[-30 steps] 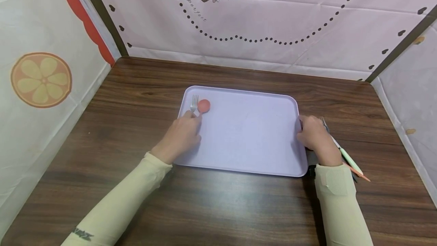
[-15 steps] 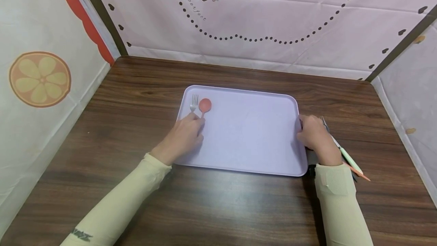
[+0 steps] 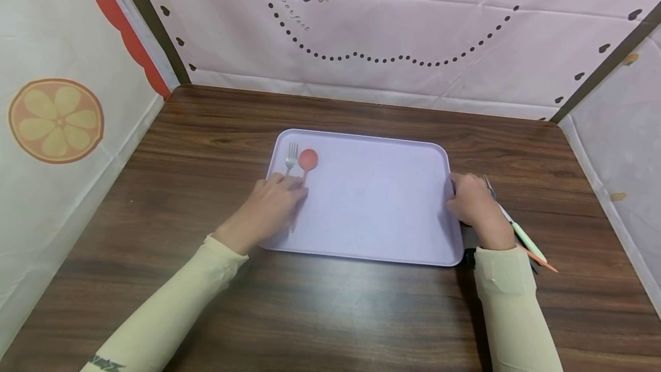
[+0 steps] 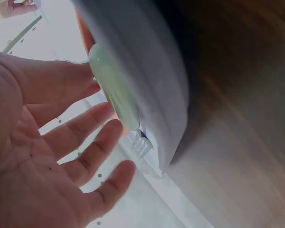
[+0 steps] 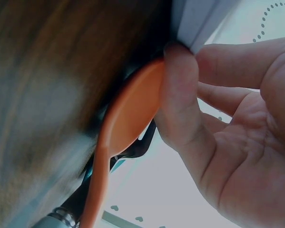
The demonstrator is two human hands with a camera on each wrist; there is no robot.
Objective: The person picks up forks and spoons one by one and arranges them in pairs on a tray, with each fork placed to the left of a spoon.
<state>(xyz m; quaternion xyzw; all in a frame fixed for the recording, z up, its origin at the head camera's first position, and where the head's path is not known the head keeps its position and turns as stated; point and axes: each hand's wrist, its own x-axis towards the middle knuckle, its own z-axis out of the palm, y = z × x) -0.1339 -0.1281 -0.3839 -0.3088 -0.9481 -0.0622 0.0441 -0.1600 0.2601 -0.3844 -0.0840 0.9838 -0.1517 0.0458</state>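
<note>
A lilac tray (image 3: 372, 205) lies on the wooden table. Inside its left end are a fork (image 3: 291, 155) and, beside it, a coral spoon (image 3: 308, 159), both pointing away from me. Above their handles hovers my left hand (image 3: 265, 208), its fingers loosely spread. The left wrist view shows the fork's pale green handle (image 4: 114, 88) close to those fingertips, with nothing gripped. My right hand (image 3: 472, 202) pinches the tray's right rim between thumb and fingers. Just below that hand, an orange spoon (image 5: 132, 114) shows in the right wrist view.
More cutlery lies right of the tray, partly hidden by my right hand and forearm: fork tines (image 3: 489, 185), a light green handle (image 3: 529, 243) and an orange handle (image 3: 539, 260). Printed cloth walls (image 3: 413, 22) stand at the back and both sides.
My left hand has let go of the spoon and drawn back slightly to the left, uncovering more of both handles. The spoon shifted a little right before this. The right hand stays on the rim.
</note>
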